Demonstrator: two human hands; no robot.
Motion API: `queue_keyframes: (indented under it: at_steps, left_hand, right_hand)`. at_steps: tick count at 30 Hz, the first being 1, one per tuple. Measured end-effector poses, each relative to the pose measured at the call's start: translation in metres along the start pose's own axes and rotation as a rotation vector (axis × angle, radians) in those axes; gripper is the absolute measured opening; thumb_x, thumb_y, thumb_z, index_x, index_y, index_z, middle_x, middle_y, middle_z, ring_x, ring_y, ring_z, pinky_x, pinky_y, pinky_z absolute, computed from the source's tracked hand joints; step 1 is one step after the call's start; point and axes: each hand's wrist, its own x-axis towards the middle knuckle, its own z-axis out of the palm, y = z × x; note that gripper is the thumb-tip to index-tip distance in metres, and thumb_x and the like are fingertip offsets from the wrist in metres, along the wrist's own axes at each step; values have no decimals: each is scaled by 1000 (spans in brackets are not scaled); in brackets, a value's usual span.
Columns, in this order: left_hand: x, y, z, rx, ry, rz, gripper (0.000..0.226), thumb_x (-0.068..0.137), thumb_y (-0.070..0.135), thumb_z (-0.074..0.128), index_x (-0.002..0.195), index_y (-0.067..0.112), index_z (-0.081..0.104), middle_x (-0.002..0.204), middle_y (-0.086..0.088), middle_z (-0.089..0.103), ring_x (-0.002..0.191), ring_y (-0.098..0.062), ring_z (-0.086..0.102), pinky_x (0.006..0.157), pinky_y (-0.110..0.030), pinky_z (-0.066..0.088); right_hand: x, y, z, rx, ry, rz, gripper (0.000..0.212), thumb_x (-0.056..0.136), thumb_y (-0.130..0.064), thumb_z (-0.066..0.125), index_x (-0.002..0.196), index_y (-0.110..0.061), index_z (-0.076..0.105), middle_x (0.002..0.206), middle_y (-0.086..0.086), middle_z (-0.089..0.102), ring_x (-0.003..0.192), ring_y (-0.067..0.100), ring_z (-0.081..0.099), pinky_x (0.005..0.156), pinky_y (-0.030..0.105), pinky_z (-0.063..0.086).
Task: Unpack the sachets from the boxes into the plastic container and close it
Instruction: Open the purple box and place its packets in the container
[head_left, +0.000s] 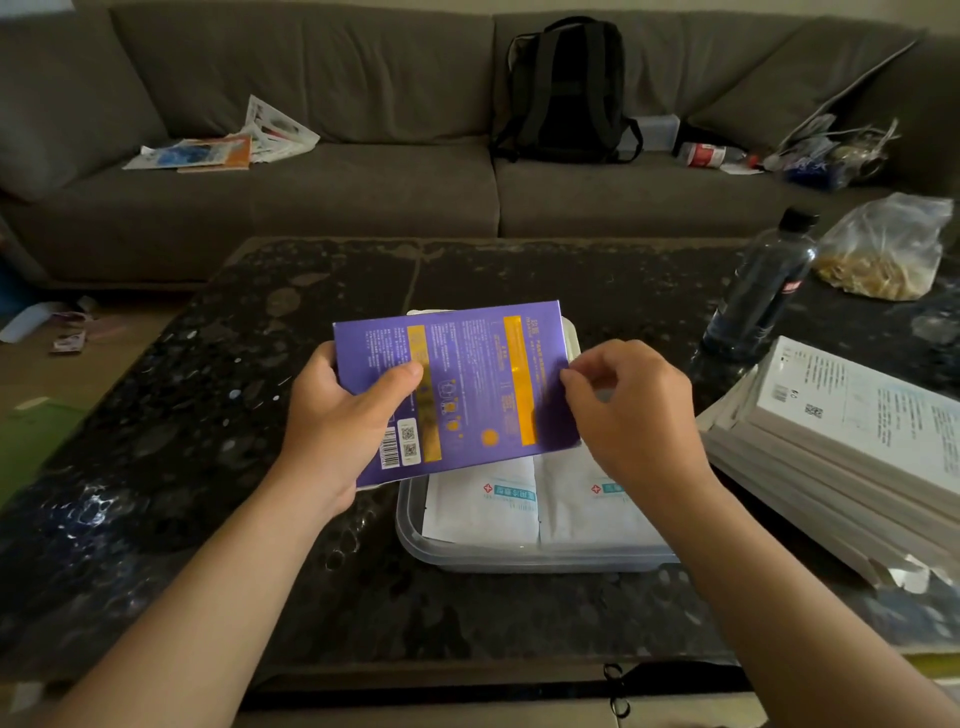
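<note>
Head view: left hand (337, 415) grips purple box (467, 374) by its left edge, right hand (634, 410) pinches its right edge, above plastic container (519, 561) holding white sachets (483, 499) on table (208, 467)

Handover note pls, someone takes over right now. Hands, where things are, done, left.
Left hand: grips the purple box at its left end, above the plastic container.
Right hand: pinches the box's right edge, likely to open it.
Done: white sachets lie side by side in the open container.
Left: open and empty the purple box, probably also the stack of white boxes to the right, then close the container. No lid clearly in view.
</note>
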Motion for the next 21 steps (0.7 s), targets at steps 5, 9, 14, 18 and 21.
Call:
queue_keyframes:
  at_steps: [5,9,14,18,21]
  left_hand:
    - [-2,2,2,18,14,31,34,82,24,83,110,23,64,100,0,77,86,-19,77,82,-50,62]
    - [-3,2,2,21,28,52,33,82,23,83,109,23,64,99,1,77,85,-18,77,78,-45,62]
    - [-6,4,5,16,43,73,33,82,22,82,109,24,63,95,5,77,82,-14,76,65,-30,61]
    - [-7,6,7,17,41,87,33,82,21,82,107,24,62,95,4,77,81,-13,76,62,-26,60]
    - [-9,6,7,14,32,94,29,82,19,82,103,25,62,92,5,76,78,-10,76,58,-20,58]
  right_hand:
    - [2,-2,-1,-34,37,-35,13,94,-25,68,87,-14,68,91,-3,64,78,12,61,69,30,56]
    - [-1,-7,1,-34,15,-41,14,94,-29,68,85,-19,64,91,-4,65,79,12,62,66,27,54]
    - [-2,-12,2,8,14,22,13,94,-32,67,89,-20,66,96,-6,63,81,9,61,64,17,47]
    - [-3,-12,4,-17,29,11,13,97,-30,63,91,-19,66,100,-6,61,80,9,58,64,17,46]
    - [-5,-12,5,-84,54,-59,15,99,-26,58,92,-15,64,99,-5,55,80,10,53,66,25,45]
